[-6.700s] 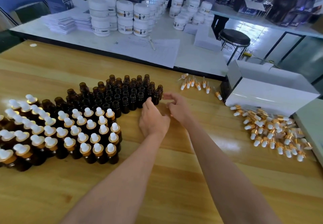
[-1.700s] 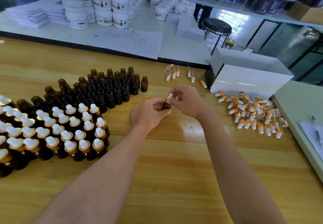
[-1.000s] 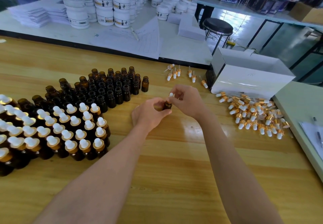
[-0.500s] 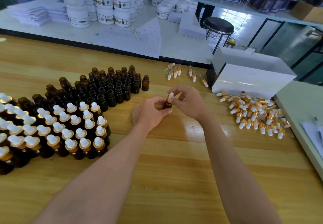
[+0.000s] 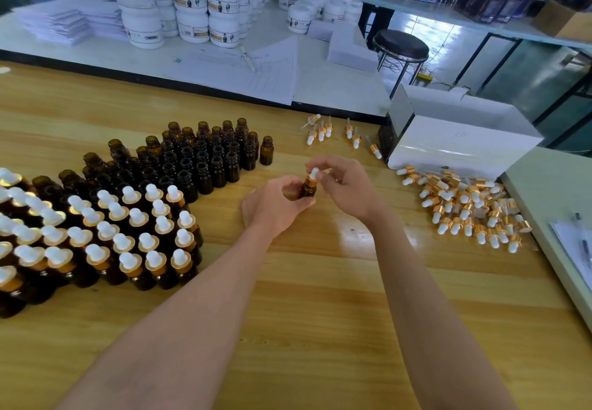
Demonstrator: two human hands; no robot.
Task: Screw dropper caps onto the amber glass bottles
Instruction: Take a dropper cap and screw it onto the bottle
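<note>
Grips one amber bottle upright in the left hand, fingers curled round its body, over the middle of the table. Pinches the dropper cap sitting on the bottle's neck with the right hand, thumb and fingertips closed round the white bulb and gold collar. Cannot tell how far down the cap is threaded. To the left on the table, a tight block of open bottles, one standing slightly apart at its right end. Nearer and further left, a block of capped bottles. To the right, a loose heap of caps just beside a white box. Beyond the hands, a few more caps lying scattered.
</note>
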